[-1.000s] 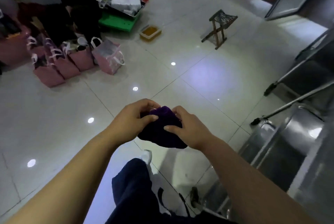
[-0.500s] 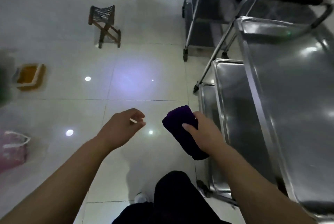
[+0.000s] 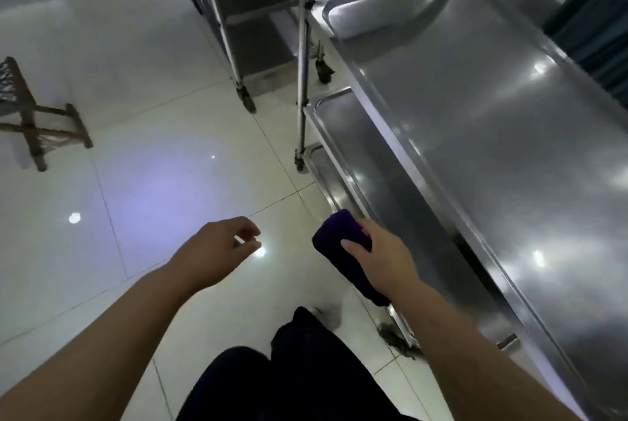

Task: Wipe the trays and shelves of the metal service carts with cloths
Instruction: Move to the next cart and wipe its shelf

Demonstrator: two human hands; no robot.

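Cloth: dark purple folded cloth (image 3: 343,244), soft and thick, bunched into a rounded wad, its tail hanging below the palm.
Right hand (image 3: 380,259): grasping the cloth, thumb across its top, just beside the lower shelf (image 3: 343,135) of the shiny metal service cart (image 3: 492,121).
Left hand (image 3: 217,250): empty, fingers loosely curled, over the glossy white tiled floor (image 3: 153,182).
Cart top tray (image 3: 543,182): bare, gleaming with light reflections.

The right hand (image 3: 380,257) holds a folded purple cloth (image 3: 339,237). Its thumb lies on top of the cloth. Just beside that grip, on the right, is the shiny metal cart (image 3: 475,135). Left of the grip, the left hand (image 3: 217,250) hangs loosely curled and holds nothing, over the white floor (image 3: 153,182).
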